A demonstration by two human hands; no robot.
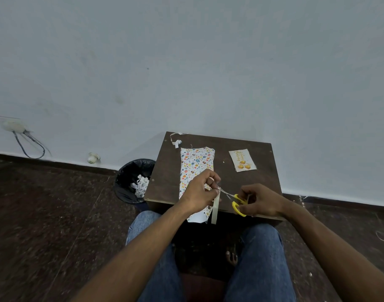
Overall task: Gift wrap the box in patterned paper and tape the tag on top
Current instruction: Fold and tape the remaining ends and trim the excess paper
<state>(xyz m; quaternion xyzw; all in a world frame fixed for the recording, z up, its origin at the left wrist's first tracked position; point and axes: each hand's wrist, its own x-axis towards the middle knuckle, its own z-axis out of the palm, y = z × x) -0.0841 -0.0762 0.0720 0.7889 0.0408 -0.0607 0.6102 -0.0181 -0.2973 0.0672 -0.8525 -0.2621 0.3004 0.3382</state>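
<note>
Pinching a pale cream strip of tape (pixel 215 207) near its top end, the left hand (pixel 199 191) hovers over the near edge of the table with its fingers curled round the strip, whose free length hangs straight down past the table's front edge. Just to its right, the right hand (pixel 262 202) grips a pair of small scissors with yellow plastic handles (pixel 235 201), fingers through the loops; the thin metal blades point left and up toward the left hand's fingertips, meeting the strip about where it is held. Whether the blades are parted or closed is too small to tell.

Under and beyond the left hand lies the long piece of white wrapping paper printed with small coloured ovals and hearts (pixel 195 164). It runs from the far side of the table toward the person, and its near end overhangs the front edge, showing a plain white underside. No box shape can be made out beneath it. To the right of the paper, well apart from it, a cream rectangular gift tag with gold lettering and three yellow round ornaments (pixel 242 160) lies flat on the dark brown wooden table (pixel 263 182). At the table's far left corner sits a curled scrap of pale tape (pixel 176 139).

Left of the table, on the dark speckled floor (pixel 44 214), stands a bin lined with a black bag (pixel 133 182) holding crumpled paper offcuts. Blue jeans (pixel 260 258) cover the person's knees below the table.
</note>
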